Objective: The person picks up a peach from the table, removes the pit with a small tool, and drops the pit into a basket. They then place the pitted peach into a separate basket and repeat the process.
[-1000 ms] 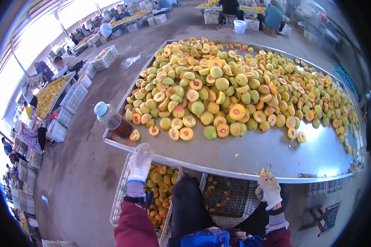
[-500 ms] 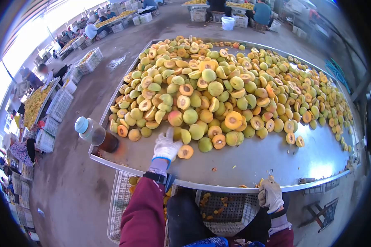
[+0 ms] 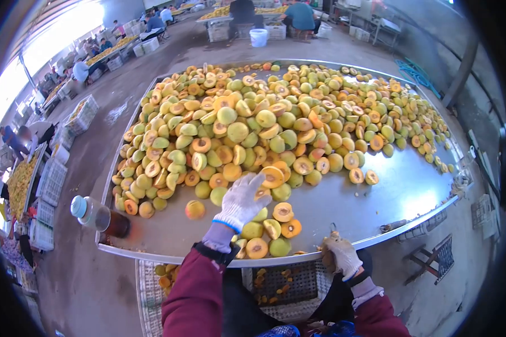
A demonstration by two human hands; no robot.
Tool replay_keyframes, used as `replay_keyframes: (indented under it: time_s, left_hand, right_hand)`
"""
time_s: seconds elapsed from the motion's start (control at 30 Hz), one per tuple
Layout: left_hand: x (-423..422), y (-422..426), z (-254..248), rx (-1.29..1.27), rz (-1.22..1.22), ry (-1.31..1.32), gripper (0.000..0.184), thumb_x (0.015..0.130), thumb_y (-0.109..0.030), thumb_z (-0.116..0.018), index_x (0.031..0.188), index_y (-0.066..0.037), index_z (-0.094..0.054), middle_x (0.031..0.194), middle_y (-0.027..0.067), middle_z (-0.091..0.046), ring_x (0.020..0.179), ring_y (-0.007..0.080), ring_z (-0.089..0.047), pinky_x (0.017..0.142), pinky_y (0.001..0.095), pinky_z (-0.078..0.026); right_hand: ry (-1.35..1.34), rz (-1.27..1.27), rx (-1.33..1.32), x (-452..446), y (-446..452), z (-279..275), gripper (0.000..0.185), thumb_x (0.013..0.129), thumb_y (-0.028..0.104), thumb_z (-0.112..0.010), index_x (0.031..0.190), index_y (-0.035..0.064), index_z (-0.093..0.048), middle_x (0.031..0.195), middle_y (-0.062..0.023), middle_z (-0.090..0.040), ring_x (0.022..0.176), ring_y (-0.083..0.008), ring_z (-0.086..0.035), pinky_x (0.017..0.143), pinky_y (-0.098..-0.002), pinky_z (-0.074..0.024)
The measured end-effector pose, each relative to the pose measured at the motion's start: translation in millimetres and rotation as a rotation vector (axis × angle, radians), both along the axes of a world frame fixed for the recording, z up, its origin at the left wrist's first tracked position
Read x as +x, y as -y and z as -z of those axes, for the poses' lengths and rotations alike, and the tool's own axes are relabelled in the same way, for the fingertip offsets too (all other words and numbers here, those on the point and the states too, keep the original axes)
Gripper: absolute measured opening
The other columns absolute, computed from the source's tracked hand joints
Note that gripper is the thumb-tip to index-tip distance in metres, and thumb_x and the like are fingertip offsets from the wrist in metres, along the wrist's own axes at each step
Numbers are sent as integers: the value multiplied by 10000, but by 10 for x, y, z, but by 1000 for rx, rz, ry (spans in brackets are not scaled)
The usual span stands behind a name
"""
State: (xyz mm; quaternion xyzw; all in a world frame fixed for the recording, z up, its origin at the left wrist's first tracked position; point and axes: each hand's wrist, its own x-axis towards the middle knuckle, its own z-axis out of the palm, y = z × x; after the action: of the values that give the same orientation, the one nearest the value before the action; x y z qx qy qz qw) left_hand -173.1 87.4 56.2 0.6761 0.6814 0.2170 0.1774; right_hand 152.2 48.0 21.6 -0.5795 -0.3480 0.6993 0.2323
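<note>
A large heap of yellow-green peaches, many cut in half with orange flesh showing, lies on the metal table. My left hand, in a white glove, reaches over the near side of the heap with its fingers stretched out, touching or just above some fruit. Between it and the near edge sits a small group of peaches and halves. At that edge, my gloved right hand is closed around a small pitting tool with a metal loop sticking up; its handle is hidden.
A bottle of dark liquid with a blue cap stands at the table's left corner. Plastic crates holding fruit pieces are below the near edge. A folding stool is at the right. Other people work at farther tables.
Several peaches and halves have come toward the near edge, apart from the heap. My left hand has shifted right over the fruit. The view has turned; my right hand stays closed at the edge.
</note>
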Motion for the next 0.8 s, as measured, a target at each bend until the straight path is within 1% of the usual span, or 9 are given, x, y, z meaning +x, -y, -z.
replay_keyframes:
  time_s: [0.13,0.17,0.2,0.27,0.37,0.53,0.6,0.67,0.8]
  left_hand:
    - [243,-636,473,-9,-114,70,773,754,-353,-732,1414,-170,-376,1344,152,-474,1257,382,-443,1005,459,-417]
    - [303,-666,429,-62,-105,2,736,748,-333,-741,1379,-162,-404,1326,149,-494,1235,373,-471,985,456,-434]
    - [355,-677,380,-114,-98,-67,698,743,-313,-749,1344,-154,-433,1307,146,-514,1212,363,-499,964,453,-450]
    - [385,-531,437,-161,-24,61,582,748,-313,-745,1242,-141,-490,1237,139,-573,1138,328,-567,921,437,-478]
    - [509,-318,454,-286,159,-203,460,805,-250,-676,1224,-156,-511,1180,109,-618,1096,290,-600,922,412,-481]
    - [770,-94,471,-60,88,-235,576,811,-196,-632,1358,-188,-450,1276,116,-554,1137,302,-572,951,403,-470]
    - [949,-94,460,-41,408,-81,649,796,-144,-609,1409,-196,-403,1393,147,-450,1212,323,-518,976,413,-460]
    - [1121,-75,302,-396,409,-125,657,784,-105,-601,1405,-188,-404,1469,165,-361,1271,335,-465,995,422,-446]
    - [1183,50,383,101,514,-24,623,768,-109,-649,1354,-211,-461,1382,108,-456,1234,324,-487,998,418,-438]
  right_hand:
    - [193,-357,636,317,-43,838,95,871,153,-594,813,78,-589,630,-52,-562,498,-197,-566,430,-330,-442]
    - [199,-284,873,183,-19,691,123,868,195,-599,808,87,-588,546,-23,-501,391,-138,-477,334,-284,-350]
    - [207,-270,876,111,-21,474,123,868,195,-599,808,87,-588,546,-23,-501,391,-138,-477,334,-284,-350]
    - [-54,46,-164,1,-8,52,123,857,200,-600,826,81,-587,550,-43,-527,403,-164,-504,344,-298,-373]
    - [-122,48,-282,-62,-15,-216,127,844,193,-609,825,70,-583,559,-49,-547,389,-161,-489,336,-295,-364]
    - [-32,14,31,-35,50,47,175,862,230,-628,848,58,-600,618,-52,-586,502,-166,-560,433,-279,-431]
    - [-116,56,99,23,14,263,208,872,255,-630,849,50,-608,644,-59,-604,554,-169,-593,476,-282,-456]
    - [219,-140,445,26,-19,334,270,886,291,-633,834,28,-616,695,-61,-635,635,-149,-623,542,-286,-475]
    - [270,-147,335,-49,45,-55,272,885,291,-635,797,36,-600,685,-65,-630,634,-156,-622,578,-313,-478]
